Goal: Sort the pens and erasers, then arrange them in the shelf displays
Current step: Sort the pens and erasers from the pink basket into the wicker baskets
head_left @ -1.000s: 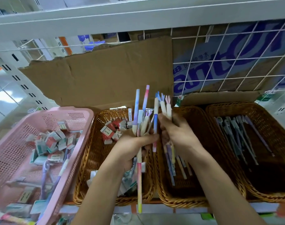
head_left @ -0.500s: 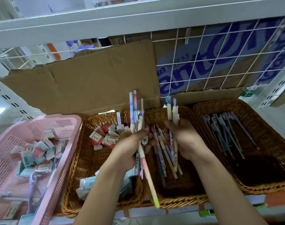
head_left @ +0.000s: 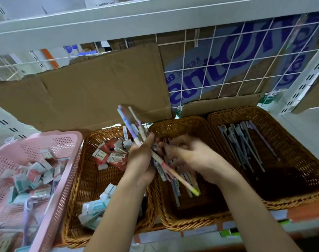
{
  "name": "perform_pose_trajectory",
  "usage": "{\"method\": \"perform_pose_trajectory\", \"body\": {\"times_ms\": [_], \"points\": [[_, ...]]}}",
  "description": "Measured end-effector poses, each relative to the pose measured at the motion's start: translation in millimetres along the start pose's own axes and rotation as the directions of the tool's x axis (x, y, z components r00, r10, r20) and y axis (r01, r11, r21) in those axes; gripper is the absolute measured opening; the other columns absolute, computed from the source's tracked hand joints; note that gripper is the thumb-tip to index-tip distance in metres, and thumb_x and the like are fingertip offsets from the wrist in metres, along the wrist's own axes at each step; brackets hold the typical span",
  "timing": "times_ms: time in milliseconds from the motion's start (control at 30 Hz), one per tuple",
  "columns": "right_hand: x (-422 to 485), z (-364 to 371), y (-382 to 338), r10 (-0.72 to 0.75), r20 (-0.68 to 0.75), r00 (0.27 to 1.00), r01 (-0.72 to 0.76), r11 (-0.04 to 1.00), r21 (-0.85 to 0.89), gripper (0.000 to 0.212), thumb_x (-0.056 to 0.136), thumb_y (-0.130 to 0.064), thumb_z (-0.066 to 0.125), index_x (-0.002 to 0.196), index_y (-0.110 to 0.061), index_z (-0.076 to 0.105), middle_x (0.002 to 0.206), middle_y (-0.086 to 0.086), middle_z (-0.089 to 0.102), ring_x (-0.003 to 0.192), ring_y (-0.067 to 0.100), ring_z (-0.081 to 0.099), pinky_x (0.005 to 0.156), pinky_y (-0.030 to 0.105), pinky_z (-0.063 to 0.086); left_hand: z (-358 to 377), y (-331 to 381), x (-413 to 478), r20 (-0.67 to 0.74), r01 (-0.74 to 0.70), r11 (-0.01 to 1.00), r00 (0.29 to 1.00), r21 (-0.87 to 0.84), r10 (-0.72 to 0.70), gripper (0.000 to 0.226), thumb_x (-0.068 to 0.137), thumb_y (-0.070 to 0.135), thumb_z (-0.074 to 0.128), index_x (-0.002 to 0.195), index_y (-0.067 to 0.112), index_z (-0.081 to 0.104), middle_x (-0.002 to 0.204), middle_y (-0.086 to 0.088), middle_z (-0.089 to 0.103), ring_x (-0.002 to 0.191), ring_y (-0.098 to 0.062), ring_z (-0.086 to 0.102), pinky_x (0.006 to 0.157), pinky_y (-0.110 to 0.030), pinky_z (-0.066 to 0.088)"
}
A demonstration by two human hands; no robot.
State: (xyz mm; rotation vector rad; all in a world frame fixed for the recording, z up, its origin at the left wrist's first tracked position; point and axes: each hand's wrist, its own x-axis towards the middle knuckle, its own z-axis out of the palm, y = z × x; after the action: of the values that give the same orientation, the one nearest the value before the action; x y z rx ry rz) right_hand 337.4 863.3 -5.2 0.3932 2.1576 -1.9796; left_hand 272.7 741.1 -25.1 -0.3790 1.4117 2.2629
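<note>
left hand [head_left: 141,160] grips a pen bundle [head_left: 136,131]; right hand [head_left: 195,159] is blurred (grip unclear). pens fanning below the fingers may slip if loosened.

pink holey plastic basket [head_left: 45,144], lower left | brown woven baskets [head_left: 182,120], middle | red-and-white eraser boxes [head_left: 107,157] | pink-blue-yellow pens [head_left: 135,130] | blue letters [head_left: 176,100] on brown cardboard [head_left: 175,51], upper right

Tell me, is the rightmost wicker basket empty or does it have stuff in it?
Not empty. The rightmost wicker basket holds a loose bunch of greyish-purple pens lying flat in its left part.
</note>
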Motion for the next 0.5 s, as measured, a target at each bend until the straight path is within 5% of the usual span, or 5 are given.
{"method": "perform_pose_trajectory", "body": {"times_ms": [67,167,367,500], "points": [[-3.9,5.0,1.8,0.012,0.167,0.986,0.002,0.997,-0.08,0.034,0.088,-0.021,0.064,0.118,-0.018,0.049,0.091,0.009,0.067,0.071,0.019,0.069,0.065,0.03,0.056,-0.8,-0.6,2.6,-0.015,-0.023,1.0,1.0,-0.022,0.023,0.013,0.095,0.023,0.054,0.089,0.012,0.054,0.067,-0.003,0.053,0.054,-0.013,0.055,0.052,-0.026,0.049],[-0.9,7.5,6.0,-0.034,0.177,0.984,0.067,0.98,-0.188,0.035,0.095,-0.012,0.051,0.129,-0.018,0.044,0.089,0.005,0.06,0.07,0.015,0.064,0.066,0.029,0.056,-1.7,3.3,0.7,-0.014,0.019,0.993,1.0,-0.117,-0.021,0.03,0.092,0.04,0.054,0.089,0.01,0.054,0.069,-0.004,0.052,0.063,-0.016,0.055,0.062,-0.031,0.05],[3.4,-2.9,8.2,-0.113,0.053,0.992,0.125,0.932,-0.339,0.015,0.093,-0.015,0.049,0.103,-0.026,0.054,0.093,0.001,0.061,0.082,0.014,0.058,0.076,0.033,0.05,-6.6,8.1,-1.8,0.038,0.07,0.959,0.997,-0.276,-0.061,0.027,0.101,0.02,0.04,0.088,0.005,0.058,0.066,-0.008,0.066,0.068,-0.018,0.066,0.079,-0.034,0.057],[3.2,-2.0,12.1,-0.167,0.013,0.986,0.163,0.946,-0.281,0.013,0.091,-0.014,0.054,0.085,-0.025,0.055,0.08,-0.006,0.056,0.076,0.008,0.055,0.07,0.027,0.044,-12.7,8.6,-3.3,0.119,0.083,0.958,0.992,-0.275,-0.051,0.025,0.1,0.011,0.039,0.106,-0.004,0.059,0.084,-0.016,0.073,0.101,-0.022,0.064,0.083,-0.038,0.053]]}}
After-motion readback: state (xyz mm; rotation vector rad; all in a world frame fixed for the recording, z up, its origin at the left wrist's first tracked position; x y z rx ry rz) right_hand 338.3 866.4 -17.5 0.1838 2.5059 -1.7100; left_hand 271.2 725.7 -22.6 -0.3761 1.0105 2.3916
